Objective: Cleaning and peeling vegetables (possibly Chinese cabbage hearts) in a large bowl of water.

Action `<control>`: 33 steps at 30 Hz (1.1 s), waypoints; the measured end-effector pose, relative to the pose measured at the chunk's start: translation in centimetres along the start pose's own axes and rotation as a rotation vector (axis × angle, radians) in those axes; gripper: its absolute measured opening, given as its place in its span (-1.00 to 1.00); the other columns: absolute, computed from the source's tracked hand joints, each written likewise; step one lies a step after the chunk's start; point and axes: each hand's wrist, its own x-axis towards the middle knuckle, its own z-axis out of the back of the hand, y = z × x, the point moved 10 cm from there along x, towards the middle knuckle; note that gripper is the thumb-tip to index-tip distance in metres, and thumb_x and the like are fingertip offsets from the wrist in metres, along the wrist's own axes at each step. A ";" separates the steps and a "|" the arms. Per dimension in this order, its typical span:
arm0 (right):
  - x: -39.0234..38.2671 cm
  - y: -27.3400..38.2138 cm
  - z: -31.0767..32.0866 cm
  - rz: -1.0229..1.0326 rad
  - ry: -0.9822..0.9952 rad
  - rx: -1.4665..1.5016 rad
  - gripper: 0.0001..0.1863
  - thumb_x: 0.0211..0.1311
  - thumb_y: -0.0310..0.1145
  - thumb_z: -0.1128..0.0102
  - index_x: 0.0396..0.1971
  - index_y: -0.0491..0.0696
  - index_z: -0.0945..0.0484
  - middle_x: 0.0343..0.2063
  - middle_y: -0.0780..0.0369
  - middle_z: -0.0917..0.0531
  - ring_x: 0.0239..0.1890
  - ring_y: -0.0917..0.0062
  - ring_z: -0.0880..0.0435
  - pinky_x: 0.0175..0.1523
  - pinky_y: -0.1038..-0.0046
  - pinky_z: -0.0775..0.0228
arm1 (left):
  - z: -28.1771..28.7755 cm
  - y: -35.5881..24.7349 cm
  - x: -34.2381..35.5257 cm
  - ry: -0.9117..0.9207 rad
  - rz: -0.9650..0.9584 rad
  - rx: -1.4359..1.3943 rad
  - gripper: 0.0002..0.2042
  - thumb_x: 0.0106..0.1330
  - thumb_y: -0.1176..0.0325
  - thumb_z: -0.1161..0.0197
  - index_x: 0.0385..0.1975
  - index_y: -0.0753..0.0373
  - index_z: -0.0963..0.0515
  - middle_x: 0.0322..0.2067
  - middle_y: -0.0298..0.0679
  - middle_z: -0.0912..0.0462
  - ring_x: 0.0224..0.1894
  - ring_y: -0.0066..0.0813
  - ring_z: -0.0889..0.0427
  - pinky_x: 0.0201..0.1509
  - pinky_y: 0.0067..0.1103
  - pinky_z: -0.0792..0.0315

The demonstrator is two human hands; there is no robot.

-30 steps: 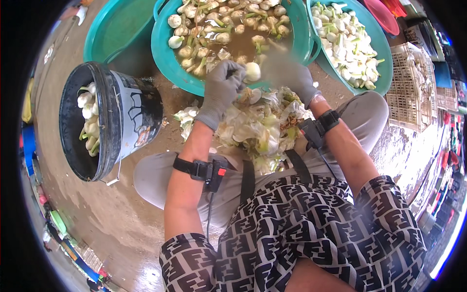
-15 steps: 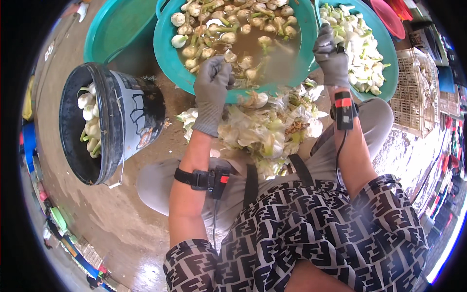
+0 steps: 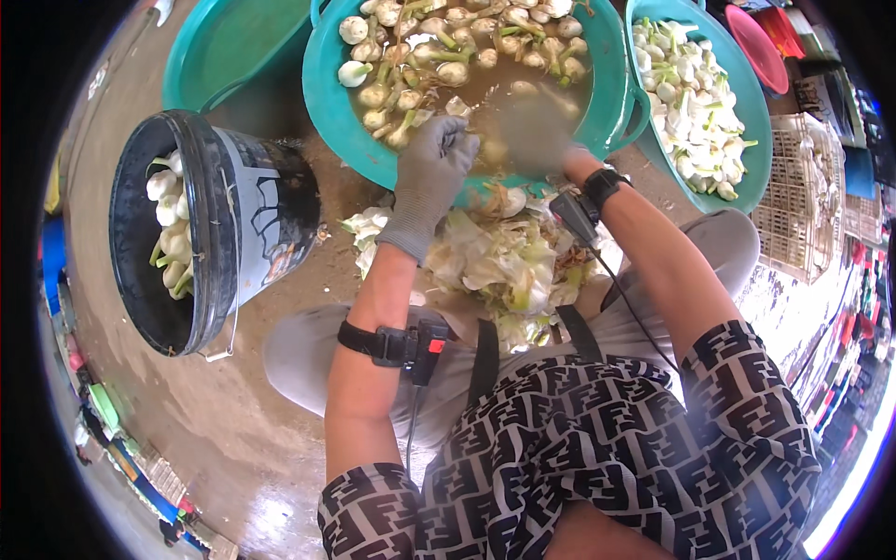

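Note:
My left hand (image 3: 432, 168), in a grey glove, is over the near rim of a green tub (image 3: 329, 121). Its fingers are curled together; whatever they hold, if anything, is hidden. Muddy water fills the tub, with many garlic bulbs (image 3: 408, 99) on green stems floating in it. My right hand (image 3: 546, 145) reaches over the tub's near right side, smeared by a blur that hides its fingers. Below both hands lies a heap of peeled garlic skins (image 3: 509, 266) on the ground between my legs.
At the right, a second green tub (image 3: 761, 154) holds clean white garlic bulbs (image 3: 695, 103). A black bucket (image 3: 210, 233) with more bulbs lies tipped on the left. Behind it is another green tub (image 3: 177, 56). A beige plastic crate (image 3: 793, 205) and pink basin (image 3: 754, 47) stand far right.
My right hand has swung left from beside the right-hand tub to over the water. My left hand has shifted slightly right, its fingers still curled. The view has turned a little.

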 end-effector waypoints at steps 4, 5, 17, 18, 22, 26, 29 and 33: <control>-1.4 0.0 2.7 0.035 -0.128 0.288 -0.71 -0.15 -0.38 -0.10 -0.32 -0.06 -0.56 -0.42 0.19 -0.60 -0.39 0.45 -0.57 -0.24 0.47 -0.39 | -1.3 -0.8 -0.6 0.027 -0.262 0.414 -0.56 0.04 0.29 -0.27 -0.08 0.29 -0.37 -0.21 -0.17 -0.49 -0.19 -0.41 -0.49 -0.14 -0.58 -0.41; -2.0 1.0 3.2 0.034 -0.099 0.350 -0.73 -0.13 -0.39 -0.10 -0.32 -0.08 -0.56 -0.45 0.21 -0.60 -0.42 0.50 -0.57 -0.27 0.50 -0.39 | -1.6 -1.5 -1.4 0.013 -0.401 0.489 -0.50 -0.01 0.29 -0.30 -0.04 0.28 -0.34 -0.13 -0.13 -0.45 -0.09 -0.35 -0.46 -0.05 -0.54 -0.38; -9.2 7.4 8.7 -0.029 -0.325 1.041 -0.69 -0.04 -0.20 -0.29 -0.55 -0.13 -0.43 -0.66 0.37 -0.46 -0.65 0.79 -0.34 -0.59 0.69 -0.12 | -3.4 -2.8 -2.6 0.119 -0.329 0.322 -0.44 -0.07 0.15 -0.34 -0.06 0.24 -0.34 -0.14 -0.18 -0.45 -0.11 -0.41 -0.48 -0.02 -0.54 -0.36; -9.1 7.4 8.4 -0.061 -0.301 1.028 -0.69 -0.04 -0.20 -0.29 -0.57 -0.13 -0.43 -0.69 0.36 -0.45 -0.67 0.79 -0.34 -0.60 0.69 -0.12 | -3.3 -2.7 -2.5 0.118 -0.331 0.322 -0.44 -0.07 0.15 -0.34 -0.06 0.24 -0.34 -0.14 -0.18 -0.45 -0.11 -0.41 -0.48 -0.02 -0.54 -0.36; -10.3 7.8 8.6 -0.173 -0.279 1.296 -0.71 -0.02 -0.23 -0.27 -0.56 -0.15 -0.44 -0.77 0.37 -0.44 -0.73 0.77 -0.34 -0.63 0.70 -0.13 | -3.1 -2.2 -2.3 0.143 -0.278 0.286 -0.43 -0.04 0.03 -0.29 -0.09 0.27 -0.35 -0.18 -0.18 -0.47 -0.13 -0.46 -0.48 -0.05 -0.56 -0.37; -10.7 8.2 8.4 -0.161 -0.211 1.354 -0.77 0.05 -0.30 -0.20 -0.49 -0.18 -0.45 -0.68 0.33 -0.49 -0.66 0.75 -0.41 -0.58 0.70 -0.20 | -2.9 -1.7 -2.2 0.136 -0.286 0.245 -0.46 0.01 0.04 -0.28 -0.10 0.27 -0.35 -0.19 -0.18 -0.45 -0.15 -0.47 -0.49 -0.08 -0.58 -0.38; -12.6 11.4 12.9 0.448 -0.484 1.010 -0.82 0.11 -0.37 -0.11 -0.41 -0.19 -0.45 -0.57 0.30 -0.51 -0.57 0.74 -0.44 -0.50 0.71 -0.25 | -3.1 -0.2 -1.7 0.162 -0.168 -0.055 -0.53 0.09 0.11 -0.23 -0.09 0.25 -0.33 -0.20 -0.14 -0.46 -0.13 -0.38 -0.47 -0.07 -0.52 -0.35; -11.3 10.0 9.7 0.061 -0.248 1.486 -0.83 0.13 -0.37 -0.09 -0.42 -0.18 -0.43 -0.52 0.29 -0.51 -0.53 0.74 -0.44 -0.47 0.71 -0.27 | -2.8 -0.5 -1.7 0.131 -0.195 0.014 -0.55 0.11 0.15 -0.21 -0.09 0.26 -0.32 -0.16 -0.12 -0.44 -0.11 -0.36 -0.46 -0.07 -0.50 -0.35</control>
